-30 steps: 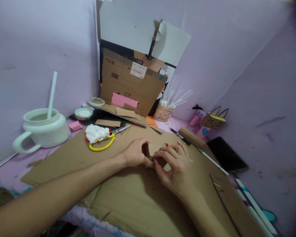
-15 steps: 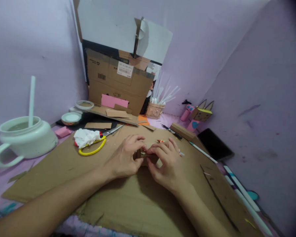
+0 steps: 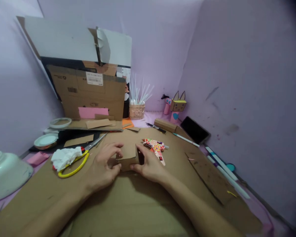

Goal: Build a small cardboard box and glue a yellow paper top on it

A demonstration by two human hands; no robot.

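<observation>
A small brown cardboard box [image 3: 127,153] stands on the large cardboard sheet between my two hands. My left hand [image 3: 104,165] grips its left side, with the fingertips near the top edge and the thumb low at the front corner. On the other side, my right hand [image 3: 150,164] holds the box's right end, thumb at the lower front and index finger at the upper corner. A dark opening shows at that right end. Just beyond my right hand lies a flower-patterned glue gun [image 3: 157,148], partly covered by the hand.
Yellow-handled scissors [image 3: 75,169] lie at left beside crumpled white tissue [image 3: 66,158]. A white mug [image 3: 8,176] stands far left. Behind are a basket of white sticks [image 3: 137,112] and a propped cardboard box [image 3: 88,93]. A black phone [image 3: 195,129] and markers [image 3: 222,168] lie right.
My view has turned to the right. The small box now shows its flat top and front between my hands, and the glue gun, mostly hidden before, is in plain sight.
</observation>
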